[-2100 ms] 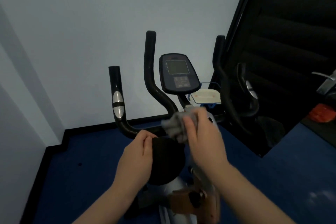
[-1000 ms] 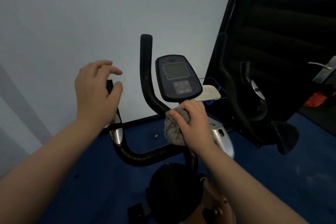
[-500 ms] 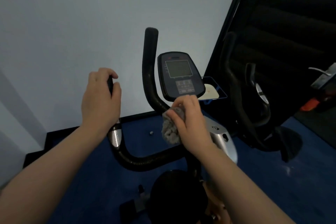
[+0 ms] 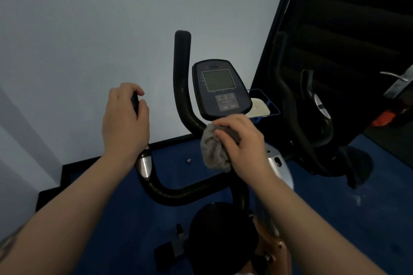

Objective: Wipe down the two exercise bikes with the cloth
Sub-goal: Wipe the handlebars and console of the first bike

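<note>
An exercise bike stands right in front of me, with black handlebars (image 4: 178, 194), a dark console (image 4: 221, 89) and a black saddle (image 4: 221, 239) at the bottom. My left hand (image 4: 125, 123) grips the upright left handle grip above its silver pulse sensor (image 4: 144, 166). My right hand (image 4: 241, 143) holds a bunched grey cloth (image 4: 212, 149) against the stem just under the console. The bike's right handlebar (image 4: 290, 109) stands dark against the black panel.
A pale wall is close behind the bike. A black panel (image 4: 346, 40) fills the right side, with a metal handle (image 4: 397, 85) and an orange object (image 4: 384, 118) at its edge. A blue tray (image 4: 263, 107) sits behind the console. The floor (image 4: 111, 219) is blue.
My left hand rose from the saddle and closed round the left handle grip. My right hand kept the cloth on the stem under the console, shifting slightly.
</note>
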